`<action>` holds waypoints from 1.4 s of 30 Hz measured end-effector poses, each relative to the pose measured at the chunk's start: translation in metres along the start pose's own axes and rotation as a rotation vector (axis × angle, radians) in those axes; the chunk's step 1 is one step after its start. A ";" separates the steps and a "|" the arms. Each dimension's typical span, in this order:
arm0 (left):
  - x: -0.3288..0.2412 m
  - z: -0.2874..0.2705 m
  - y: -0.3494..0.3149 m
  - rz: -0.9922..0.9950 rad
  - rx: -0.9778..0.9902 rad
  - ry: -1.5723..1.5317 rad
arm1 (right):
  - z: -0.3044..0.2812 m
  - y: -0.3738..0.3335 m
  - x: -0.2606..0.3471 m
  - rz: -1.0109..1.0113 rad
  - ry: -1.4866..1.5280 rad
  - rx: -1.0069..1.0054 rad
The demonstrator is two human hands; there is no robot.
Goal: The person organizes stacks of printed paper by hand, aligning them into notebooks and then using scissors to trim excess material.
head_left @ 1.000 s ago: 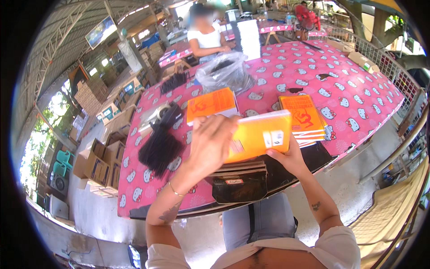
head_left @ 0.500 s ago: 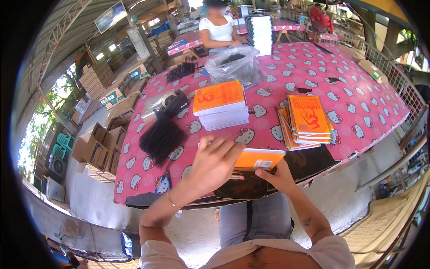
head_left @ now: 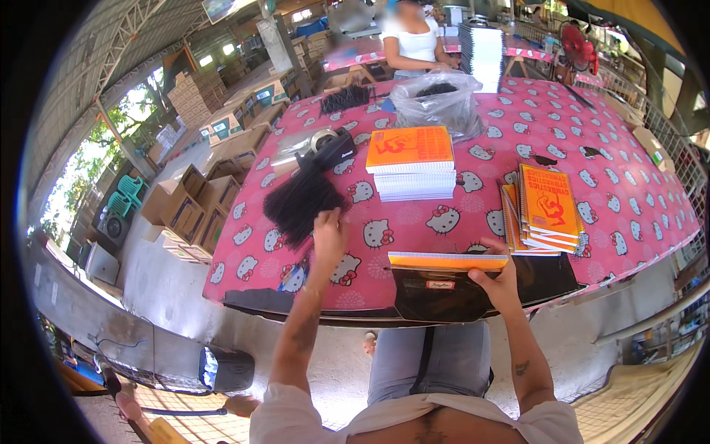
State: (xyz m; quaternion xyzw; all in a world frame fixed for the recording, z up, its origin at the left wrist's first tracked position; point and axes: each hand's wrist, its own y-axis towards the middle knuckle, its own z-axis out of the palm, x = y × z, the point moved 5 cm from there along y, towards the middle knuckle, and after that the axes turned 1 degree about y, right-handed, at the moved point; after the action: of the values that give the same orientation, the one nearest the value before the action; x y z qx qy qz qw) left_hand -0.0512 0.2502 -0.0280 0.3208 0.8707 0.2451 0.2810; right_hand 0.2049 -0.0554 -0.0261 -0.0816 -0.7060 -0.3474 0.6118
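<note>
My right hand (head_left: 500, 277) grips the right end of an orange-covered book (head_left: 447, 262), thumb on the near side. The book is held on edge above a black board (head_left: 421, 296) at the table's near edge. To the left, my left hand (head_left: 330, 235) is at the right edge of a bunch of thin black binding coils (head_left: 299, 203). Its fingers are pinched together; whatever is between them is too small to make out. Beyond the book stands a stack of orange-covered books (head_left: 410, 166). Right of it lies a pile of spiral-bound orange notebooks (head_left: 547, 203).
A black tape dispenser (head_left: 331, 150) lies behind the coils. A clear plastic bag (head_left: 436, 103) holds more black coils, and another bunch (head_left: 346, 98) lies at the far left. Across the pink table (head_left: 629, 192), a person (head_left: 414, 44) works beside a tall white stack (head_left: 481, 55).
My left hand has left the book and moved left to the black coils. The book stays in my right hand, now turned more edge-on. The whole view has shifted.
</note>
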 end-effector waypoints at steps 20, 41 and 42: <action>-0.053 -0.031 0.015 0.228 -0.100 0.087 | 0.117 0.042 0.062 -0.503 -0.868 0.311; -0.131 -0.080 -0.044 0.115 0.003 -0.478 | 0.120 0.047 0.072 -0.524 -0.793 0.270; -0.134 -0.084 -0.035 0.117 0.006 -0.484 | 0.118 0.047 0.070 -0.521 -0.778 0.279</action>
State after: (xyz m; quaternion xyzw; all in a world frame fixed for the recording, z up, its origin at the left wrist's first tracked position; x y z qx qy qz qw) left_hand -0.0349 0.1122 0.0554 0.4208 0.7586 0.1743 0.4659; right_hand 0.1188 0.0277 0.0556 0.0566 -0.9190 -0.3349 0.2004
